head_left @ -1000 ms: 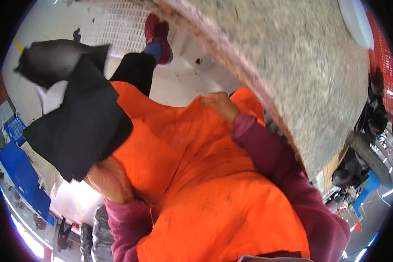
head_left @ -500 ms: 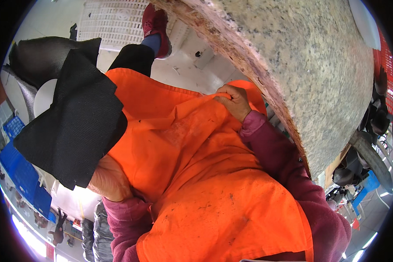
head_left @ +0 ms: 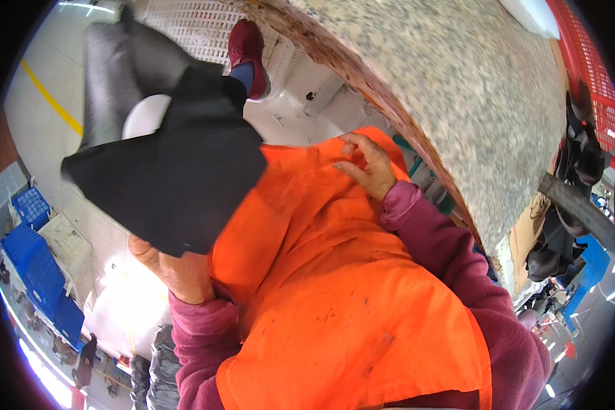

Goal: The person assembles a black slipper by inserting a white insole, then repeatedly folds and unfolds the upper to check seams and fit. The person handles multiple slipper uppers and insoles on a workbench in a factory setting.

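My left hand [head_left: 178, 270] grips the lower edge of a black piece of flexible sheet material [head_left: 178, 171], with the fingers partly hidden behind it. Broad flaps of the piece spread upward, a shinier dark grey part [head_left: 106, 82] stands at its far left, and a white rounded patch [head_left: 145, 116] shows between them. Above the orange apron [head_left: 321, 273] on my lap, my right hand [head_left: 370, 167] is open, thumb and fingers apart with nothing between them. It is close to the rough edge of a speckled stone slab [head_left: 444, 89].
A white perforated crate [head_left: 188, 34] lies beyond a red shoe [head_left: 246, 51]. Blue crates [head_left: 41, 273] stand at the left. Right of the slab are a red basket [head_left: 588, 61] and several dark pieces [head_left: 550, 260]. A dark curved bar [head_left: 581, 212] projects there.
My left hand and the black piece have moved right, and the piece has turned. My right hand has let go of the apron, its fingers now apart.
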A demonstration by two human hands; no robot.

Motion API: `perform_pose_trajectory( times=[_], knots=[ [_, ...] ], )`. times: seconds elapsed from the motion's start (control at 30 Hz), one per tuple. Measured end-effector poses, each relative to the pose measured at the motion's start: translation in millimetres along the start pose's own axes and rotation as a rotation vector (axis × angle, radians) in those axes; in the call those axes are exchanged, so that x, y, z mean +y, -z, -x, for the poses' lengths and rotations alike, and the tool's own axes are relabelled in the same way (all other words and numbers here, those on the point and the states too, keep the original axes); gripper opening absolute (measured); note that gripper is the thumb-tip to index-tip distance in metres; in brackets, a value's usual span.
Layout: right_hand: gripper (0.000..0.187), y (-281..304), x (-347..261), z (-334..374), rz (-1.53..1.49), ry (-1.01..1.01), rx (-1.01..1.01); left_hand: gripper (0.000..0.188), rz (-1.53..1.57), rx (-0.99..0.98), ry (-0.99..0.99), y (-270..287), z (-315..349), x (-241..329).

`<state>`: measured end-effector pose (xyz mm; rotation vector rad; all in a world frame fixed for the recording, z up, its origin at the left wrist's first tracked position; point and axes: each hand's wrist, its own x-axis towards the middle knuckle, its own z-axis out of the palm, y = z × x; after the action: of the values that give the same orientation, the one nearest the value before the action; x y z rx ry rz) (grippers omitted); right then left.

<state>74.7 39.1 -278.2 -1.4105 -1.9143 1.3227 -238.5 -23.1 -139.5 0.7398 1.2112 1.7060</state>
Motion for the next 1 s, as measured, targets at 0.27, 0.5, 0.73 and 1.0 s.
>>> perform_pose_trajectory(
  times=[0.27, 0.5, 0.73, 1.0],
  knots=[
    [0.024, 37.8, -87.3, 40.1, 0.051, 0.373, 0.117, 0.011, -0.651, -0.196, 0.067, -40.7, 34.7, 46.4],
    [0.037, 87.6, -185.6, 91.6, -0.073, 0.827, 0.289, 0.016, -0.621, -0.475, -0.014, -69.4, 73.5, 70.4],
    [0.066, 113.1, -242.0, 112.2, 0.314, 0.728, 0.220, 0.027, -0.700, -0.652, -0.135, -90.5, 99.3, 81.9],
    [0.042, 129.5, -258.0, 122.2, 0.319, 0.747, 0.137, 0.028, -0.740, -0.722, -0.109, -97.4, 108.3, 86.7]
  ],
)
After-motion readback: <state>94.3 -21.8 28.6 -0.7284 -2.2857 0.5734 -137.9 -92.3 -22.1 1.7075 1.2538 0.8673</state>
